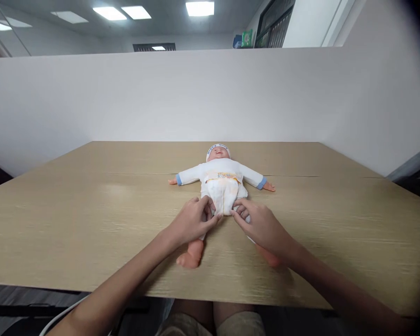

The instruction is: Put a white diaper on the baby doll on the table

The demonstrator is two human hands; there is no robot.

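A baby doll (220, 179) lies on its back in the middle of a wooden table (91, 210), head pointing away from the person and feet towards them. Its arms are spread flat to either side. It wears a white top with blue cuffs, a white cap (217, 148) with lettering, and a white nappy (224, 193) with a coloured band along its waist.

Both of the person's hands sit at the bottom of the nappy, between the doll's legs. The left hand (192, 219) has its fingers curled in, pinching the nappy's lower edge on its own side. The right hand (261, 224) does the same on the other side, fingertips pressed into the cloth. The two hands are close together, nearly touching.

One bare doll foot (189, 259) sticks out below the left wrist; the other leg is mostly hidden under the right forearm.

A plain white partition (161, 93) stands behind the table, with ceiling lights (199, 8) above it.
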